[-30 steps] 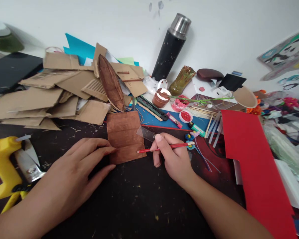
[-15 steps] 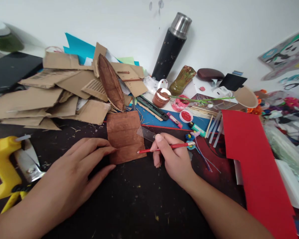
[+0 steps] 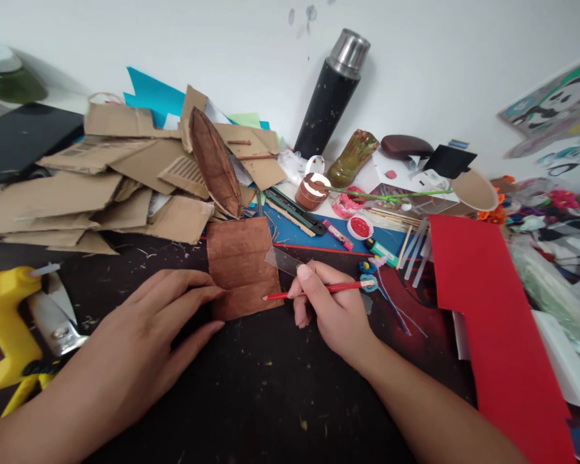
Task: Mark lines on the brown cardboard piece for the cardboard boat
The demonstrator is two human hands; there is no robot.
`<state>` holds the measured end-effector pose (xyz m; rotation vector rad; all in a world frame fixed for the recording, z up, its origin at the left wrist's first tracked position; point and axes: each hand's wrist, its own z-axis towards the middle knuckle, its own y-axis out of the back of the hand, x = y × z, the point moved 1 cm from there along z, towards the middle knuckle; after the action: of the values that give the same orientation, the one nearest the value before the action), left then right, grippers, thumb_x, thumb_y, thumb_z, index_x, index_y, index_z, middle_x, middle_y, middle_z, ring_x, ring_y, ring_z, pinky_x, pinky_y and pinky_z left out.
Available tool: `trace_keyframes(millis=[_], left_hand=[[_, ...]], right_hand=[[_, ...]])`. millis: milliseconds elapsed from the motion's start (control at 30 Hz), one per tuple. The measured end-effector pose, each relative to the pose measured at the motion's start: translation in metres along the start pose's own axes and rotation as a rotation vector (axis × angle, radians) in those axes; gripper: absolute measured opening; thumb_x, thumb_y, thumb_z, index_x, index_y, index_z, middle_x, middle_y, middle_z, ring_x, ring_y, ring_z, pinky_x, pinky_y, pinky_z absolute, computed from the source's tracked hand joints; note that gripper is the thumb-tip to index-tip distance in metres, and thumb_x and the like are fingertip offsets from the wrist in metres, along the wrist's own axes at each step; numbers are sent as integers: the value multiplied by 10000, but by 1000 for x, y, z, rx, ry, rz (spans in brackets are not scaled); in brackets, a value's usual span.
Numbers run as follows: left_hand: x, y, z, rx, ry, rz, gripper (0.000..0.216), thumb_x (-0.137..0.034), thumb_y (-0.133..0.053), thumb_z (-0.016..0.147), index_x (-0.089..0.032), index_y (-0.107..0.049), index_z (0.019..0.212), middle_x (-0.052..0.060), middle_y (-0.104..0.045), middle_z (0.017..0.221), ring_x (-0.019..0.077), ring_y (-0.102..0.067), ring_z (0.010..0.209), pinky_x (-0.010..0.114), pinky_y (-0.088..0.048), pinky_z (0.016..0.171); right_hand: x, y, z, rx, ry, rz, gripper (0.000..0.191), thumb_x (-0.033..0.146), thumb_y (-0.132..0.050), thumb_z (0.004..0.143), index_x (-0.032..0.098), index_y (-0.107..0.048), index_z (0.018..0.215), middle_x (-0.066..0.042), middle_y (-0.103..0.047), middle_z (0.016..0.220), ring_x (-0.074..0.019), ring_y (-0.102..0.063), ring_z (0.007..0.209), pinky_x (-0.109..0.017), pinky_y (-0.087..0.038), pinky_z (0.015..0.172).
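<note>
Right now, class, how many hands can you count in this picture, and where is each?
2. The left hand is at the left edge of the brown sheet; the right hand, by its right side, holds a red pencil.

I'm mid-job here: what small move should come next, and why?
I'd probably press the left hand firmly on the brown card, so it's less likely to slip: that hand is at the card's left edge, while the right hand holds the red pencil, tip over the card's lower right.
</note>
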<state>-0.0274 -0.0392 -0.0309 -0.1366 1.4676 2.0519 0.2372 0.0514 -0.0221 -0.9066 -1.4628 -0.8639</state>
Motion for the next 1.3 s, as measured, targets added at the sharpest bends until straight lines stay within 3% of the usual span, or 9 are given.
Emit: trace_keyframes(millis=[233,1300], left_hand=[[1,-3,-1,-15,20,-14,336,-533,-577,1186,-268,-768,1266,67,-797,1238,267,-794,1072,405,-675,956],[1,-2,-2,4,44,-30,341,-545,-586,1174,-282,-783,1265,71,-817,1226,279,-801,1070,416,-687,947]], right_hand=[[1,0,2,-67,13,74,533,671,-719,1116,226,-731,825,32,-680,529,-118,-586,429,-227,-498,472],[0,-1,1,-53,-22,7,549,716,-688,1114,232,-708,855,36,-672,565,-125,-601,462,-240,-522,485]])
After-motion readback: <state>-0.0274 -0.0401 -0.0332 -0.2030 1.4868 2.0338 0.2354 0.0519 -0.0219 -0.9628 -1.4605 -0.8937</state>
